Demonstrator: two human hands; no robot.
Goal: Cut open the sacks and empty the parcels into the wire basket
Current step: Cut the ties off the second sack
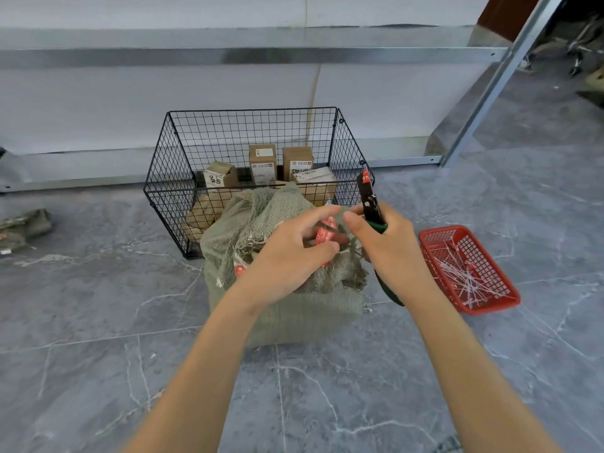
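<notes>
Head view. Centre of frame: green woven sack (pixel 287 312), upright on the grey marbled floor (pixel 98 322), touching the front of the black wire basket (pixel 160 165) behind it; neck gathered into a bunch at the top. Inside the basket: several brown cardboard parcels (pixel 263 163), two upright near the back wall, the others tilted or flat. Left grip (pixel 287 259) over the sack's neck, fingers curled round a red tag (pixel 323 232) fastened there. Right grip (pixel 389 246), just right of the left, closed round the green handles of a cutter (pixel 369 197); black head of the tool pointing up, overlapping the basket's right front corner; forefinger stretched toward the tag. Right of the sack, apart from it: shallow red plastic tray (pixel 493 307) holding a heap of white cable ties (pixel 464 276). Left edge of frame: low pile of green woven material (pixel 26 223) on the floor. Upper frame: metal shelf (pixel 228 55) along a white wall.
</notes>
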